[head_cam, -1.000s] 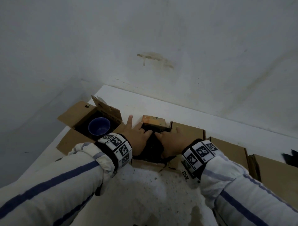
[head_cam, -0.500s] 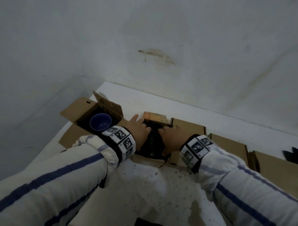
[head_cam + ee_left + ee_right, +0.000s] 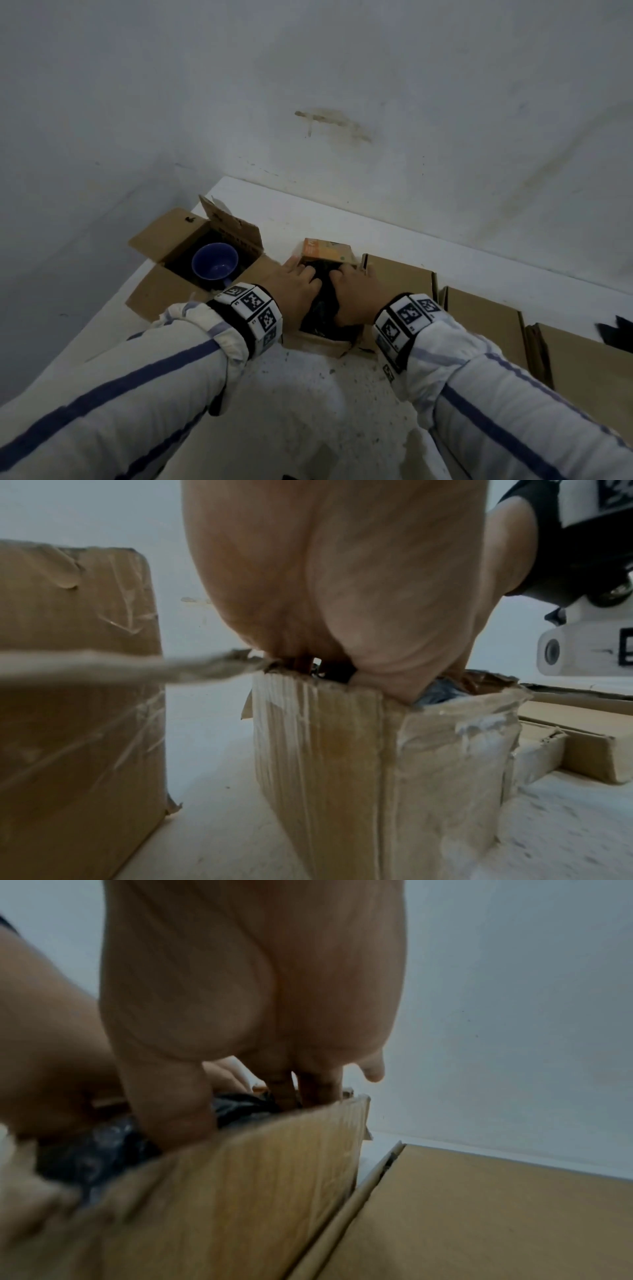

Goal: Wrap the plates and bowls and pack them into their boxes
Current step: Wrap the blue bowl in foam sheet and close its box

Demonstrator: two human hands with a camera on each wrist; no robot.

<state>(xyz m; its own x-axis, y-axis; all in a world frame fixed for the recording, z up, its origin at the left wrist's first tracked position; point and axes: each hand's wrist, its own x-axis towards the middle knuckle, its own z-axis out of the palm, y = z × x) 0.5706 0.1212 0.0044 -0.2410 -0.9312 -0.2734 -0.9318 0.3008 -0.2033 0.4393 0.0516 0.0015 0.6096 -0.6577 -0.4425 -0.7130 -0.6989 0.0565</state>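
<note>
A bundle in black wrapping (image 3: pixel 322 308) sits inside a small open cardboard box (image 3: pixel 325 344) with an orange far flap (image 3: pixel 325 253), in the middle of the head view. My left hand (image 3: pixel 294 287) and right hand (image 3: pixel 356 291) both press down on the bundle with fingers reaching into the box. In the left wrist view my left hand (image 3: pixel 342 588) dips into the box (image 3: pixel 377 750) beside the wrapping (image 3: pixel 441 693). The right wrist view has my right hand's (image 3: pixel 257 988) thumb and fingers pushed against the wrapping (image 3: pixel 103 1145). An unwrapped blue bowl (image 3: pixel 214 265) lies in the open box (image 3: pixel 161 236) at left.
Flattened cardboard boxes (image 3: pixel 486 318) lie in a row to the right on the white table (image 3: pixel 308 394), one (image 3: pixel 404 277) right against the middle box. A black piece (image 3: pixel 616 334) shows at the right edge. Walls close off the far and left sides.
My left forefinger, stretched out a second ago, has come down onto the bundle. Both hands have stayed on the black bundle and pushed a little further into the box.
</note>
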